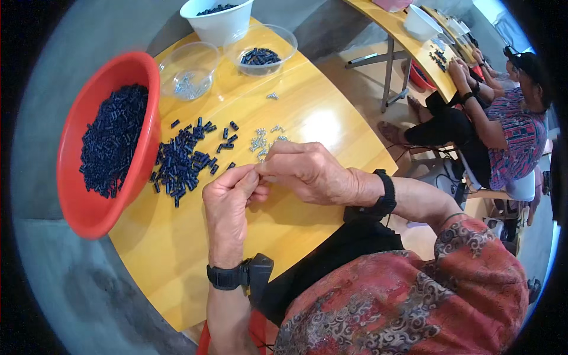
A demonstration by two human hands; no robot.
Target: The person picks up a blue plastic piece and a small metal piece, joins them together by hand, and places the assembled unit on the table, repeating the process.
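Over the yellow table point(307, 216), my left hand point(228, 198) and my right hand point(310, 171) meet at the fingertips. Both are closed in a pinch, and whatever lies between the fingers is too small and covered to make out. Just beyond my left hand spreads a loose heap of short black cylindrical pieces point(180, 163). Small silvery screw-like metal parts point(260, 141) lie scattered behind my right hand, partly hidden by it. One more little metal part point(272, 96) sits farther back by itself.
At the left edge stands a big red basin point(72, 177) full of black pieces. Behind are a clear bowl point(171, 62) with metal parts, a clear bowl point(290, 44) with black pieces, and a white tub point(216, 26). Another person point(503, 124) works at a separate table to the right.
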